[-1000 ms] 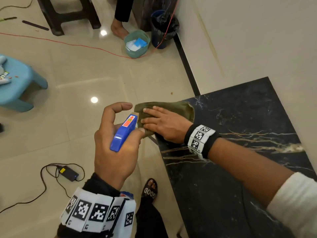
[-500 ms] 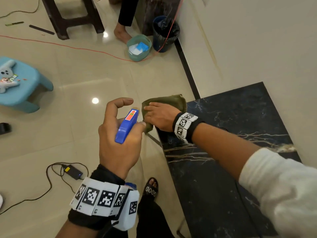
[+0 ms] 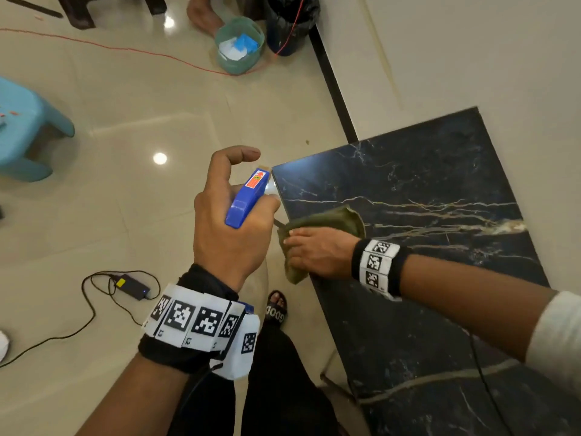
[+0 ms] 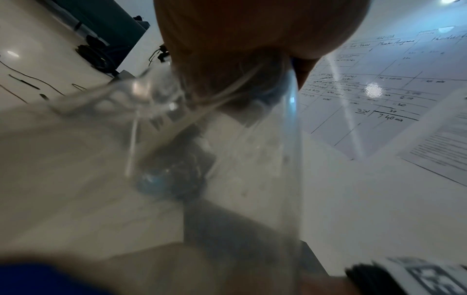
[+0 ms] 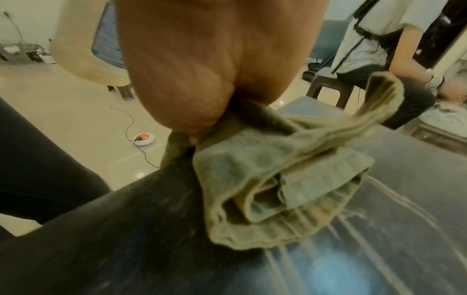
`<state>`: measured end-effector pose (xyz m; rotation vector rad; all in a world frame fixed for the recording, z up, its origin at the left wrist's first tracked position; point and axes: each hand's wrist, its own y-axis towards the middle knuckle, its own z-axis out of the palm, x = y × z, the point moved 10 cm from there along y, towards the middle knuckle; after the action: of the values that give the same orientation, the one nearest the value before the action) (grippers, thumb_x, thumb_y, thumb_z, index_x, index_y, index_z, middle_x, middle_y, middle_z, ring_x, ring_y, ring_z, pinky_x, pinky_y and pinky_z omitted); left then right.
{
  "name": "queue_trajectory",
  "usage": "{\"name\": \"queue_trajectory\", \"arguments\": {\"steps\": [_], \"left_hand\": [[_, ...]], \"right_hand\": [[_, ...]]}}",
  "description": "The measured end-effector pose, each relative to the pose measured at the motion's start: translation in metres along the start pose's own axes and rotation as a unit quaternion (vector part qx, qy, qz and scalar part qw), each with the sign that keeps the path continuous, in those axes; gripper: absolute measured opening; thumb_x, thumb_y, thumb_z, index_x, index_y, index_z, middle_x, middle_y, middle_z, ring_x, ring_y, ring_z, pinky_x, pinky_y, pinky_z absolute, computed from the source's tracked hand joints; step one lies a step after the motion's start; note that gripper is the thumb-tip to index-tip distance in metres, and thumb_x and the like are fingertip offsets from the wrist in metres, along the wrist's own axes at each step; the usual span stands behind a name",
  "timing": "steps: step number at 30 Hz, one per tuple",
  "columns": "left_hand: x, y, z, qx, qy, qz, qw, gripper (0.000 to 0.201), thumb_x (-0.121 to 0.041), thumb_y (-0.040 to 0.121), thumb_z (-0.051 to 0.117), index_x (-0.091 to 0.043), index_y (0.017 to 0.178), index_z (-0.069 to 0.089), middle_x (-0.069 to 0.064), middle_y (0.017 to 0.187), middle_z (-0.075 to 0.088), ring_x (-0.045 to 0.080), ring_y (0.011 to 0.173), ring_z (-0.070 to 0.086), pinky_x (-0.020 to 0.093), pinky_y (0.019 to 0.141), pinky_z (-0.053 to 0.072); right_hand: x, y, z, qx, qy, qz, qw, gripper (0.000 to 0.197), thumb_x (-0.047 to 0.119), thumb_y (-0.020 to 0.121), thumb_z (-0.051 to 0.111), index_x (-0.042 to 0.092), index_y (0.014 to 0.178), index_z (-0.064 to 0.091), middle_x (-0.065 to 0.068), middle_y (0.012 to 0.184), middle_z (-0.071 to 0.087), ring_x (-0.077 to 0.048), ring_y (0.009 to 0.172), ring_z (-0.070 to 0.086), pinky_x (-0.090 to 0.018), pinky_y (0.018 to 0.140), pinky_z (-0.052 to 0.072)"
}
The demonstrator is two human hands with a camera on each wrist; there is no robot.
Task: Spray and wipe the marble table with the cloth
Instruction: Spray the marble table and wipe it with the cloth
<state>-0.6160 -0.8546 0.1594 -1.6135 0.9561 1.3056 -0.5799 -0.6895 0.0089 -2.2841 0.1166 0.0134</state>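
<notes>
The black marble table [image 3: 424, 190] with pale veins fills the right of the head view. An olive-green cloth [image 3: 327, 220] lies crumpled at its left edge, partly hanging off. My right hand [image 3: 317, 251] presses flat on top of the cloth [image 5: 278, 179], fingers pointing left. My left hand [image 3: 229, 221] grips a spray bottle with a blue head [image 3: 248, 198], held just left of the table's near corner with the nozzle toward the marble; the index finger is raised and hooked. The clear bottle body [image 4: 227, 159] fills the blurred left wrist view.
A blue plastic stool [image 3: 28, 130] stands at the left. A green tub [image 3: 239, 45] and a dark bin [image 3: 290, 23] sit near another person's foot at the top. A black power adapter [image 3: 130, 286] with cable lies on the floor. My sandalled foot [image 3: 276, 306] is beside the table.
My right hand has dragged the cloth from the table's far left corner back along the left edge toward me. The left hand still holds the sprayer in the same pose.
</notes>
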Motion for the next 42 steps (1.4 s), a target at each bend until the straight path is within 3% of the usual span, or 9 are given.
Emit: {"name": "queue_trajectory", "arguments": {"steps": [6, 11, 18, 22, 24, 27, 34, 38, 42], "left_hand": [[-0.004, -0.011, 0.023, 0.052, 0.010, 0.011, 0.999, 0.041, -0.009, 0.079, 0.063, -0.020, 0.118, 0.057, 0.020, 0.054, 0.050, 0.033, 0.047, 0.046, 0.047, 0.048, 0.047], [-0.001, -0.016, 0.028, 0.061, 0.012, 0.012, 0.998, 0.041, -0.010, 0.078, 0.063, -0.024, 0.116, 0.058, 0.025, 0.058, 0.051, 0.039, 0.050, 0.045, 0.051, 0.050, 0.047], [0.006, -0.058, 0.060, 0.121, 0.030, 0.021, 0.992, 0.041, -0.013, 0.080, 0.063, -0.021, 0.119, 0.057, 0.017, 0.051, 0.051, 0.037, 0.047, 0.047, 0.047, 0.049, 0.046], [0.018, -0.087, 0.078, 0.132, 0.025, 0.021, 0.991, 0.041, -0.011, 0.080, 0.064, -0.020, 0.119, 0.057, 0.017, 0.053, 0.052, 0.039, 0.048, 0.049, 0.048, 0.049, 0.046], [0.023, -0.102, 0.085, 0.125, 0.015, 0.024, 0.992, 0.041, -0.009, 0.079, 0.064, -0.018, 0.119, 0.057, 0.018, 0.055, 0.052, 0.039, 0.048, 0.048, 0.048, 0.050, 0.046], [0.030, -0.126, 0.094, 0.117, 0.018, 0.030, 0.993, 0.042, -0.008, 0.079, 0.064, -0.018, 0.118, 0.057, 0.013, 0.056, 0.053, 0.032, 0.048, 0.049, 0.046, 0.050, 0.047], [0.046, -0.190, 0.088, 0.082, 0.021, 0.035, 0.996, 0.044, -0.013, 0.078, 0.066, -0.014, 0.122, 0.057, 0.007, 0.063, 0.056, 0.033, 0.051, 0.050, 0.047, 0.053, 0.050], [0.054, -0.226, 0.081, 0.073, 0.011, 0.022, 0.997, 0.044, -0.009, 0.077, 0.066, -0.019, 0.119, 0.058, 0.011, 0.080, 0.064, 0.044, 0.057, 0.053, 0.048, 0.053, 0.050], [0.064, -0.250, 0.072, 0.084, 0.013, 0.007, 0.996, 0.044, -0.007, 0.076, 0.064, -0.020, 0.117, 0.056, 0.002, 0.069, 0.065, 0.029, 0.050, 0.052, 0.034, 0.048, 0.046]], "right_hand": [[-0.074, 0.054, -0.018, -0.019, 0.002, 0.098, 0.995, 0.044, 0.038, 0.090, 0.062, 0.025, 0.131, 0.061, 0.005, 0.140, 0.058, -0.021, 0.141, 0.037, -0.042, 0.120, 0.024], [-0.018, 0.007, -0.019, -0.098, 0.100, 0.111, 0.984, 0.037, 0.025, 0.097, 0.049, 0.018, 0.131, 0.061, 0.000, 0.142, 0.056, -0.022, 0.145, 0.032, -0.040, 0.122, 0.011], [0.108, -0.064, 0.052, 0.003, 0.153, 0.033, 0.988, 0.047, 0.024, 0.090, 0.064, 0.016, 0.136, 0.057, -0.005, 0.147, 0.051, -0.027, 0.148, 0.026, -0.047, 0.124, 0.012], [0.086, -0.051, 0.047, -0.025, 0.038, 0.023, 0.999, 0.036, 0.020, 0.079, 0.075, 0.024, 0.114, 0.071, 0.004, 0.128, 0.066, -0.021, 0.135, 0.048, -0.042, 0.119, 0.029], [0.070, -0.032, 0.046, -0.062, 0.007, 0.040, 0.997, 0.027, 0.018, 0.086, 0.061, 0.028, 0.108, 0.073, 0.007, 0.120, 0.069, -0.020, 0.129, 0.053, -0.040, 0.116, 0.033], [0.069, -0.021, 0.050, -0.069, 0.052, 0.093, 0.992, 0.047, 0.017, 0.092, 0.031, 0.025, 0.112, 0.072, 0.008, 0.120, 0.069, -0.019, 0.127, 0.054, -0.038, 0.115, 0.031], [0.179, -0.084, 0.090, 0.005, 0.069, 0.117, 0.991, 0.047, 0.026, 0.102, 0.024, 0.017, 0.132, 0.060, -0.003, 0.145, 0.053, -0.027, 0.147, 0.026, -0.043, 0.122, 0.012], [0.168, -0.082, 0.081, -0.014, 0.056, 0.102, 0.993, 0.036, 0.035, 0.099, 0.047, 0.028, 0.132, 0.060, 0.007, 0.145, 0.052, -0.022, 0.146, 0.028, -0.041, 0.122, 0.015], [0.128, -0.062, 0.065, -0.040, 0.062, 0.152, 0.986, 0.048, 0.036, 0.098, 0.049, 0.025, 0.145, 0.046, 0.005, 0.156, 0.039, -0.022, 0.151, 0.016, -0.045, 0.123, 0.011]]}}
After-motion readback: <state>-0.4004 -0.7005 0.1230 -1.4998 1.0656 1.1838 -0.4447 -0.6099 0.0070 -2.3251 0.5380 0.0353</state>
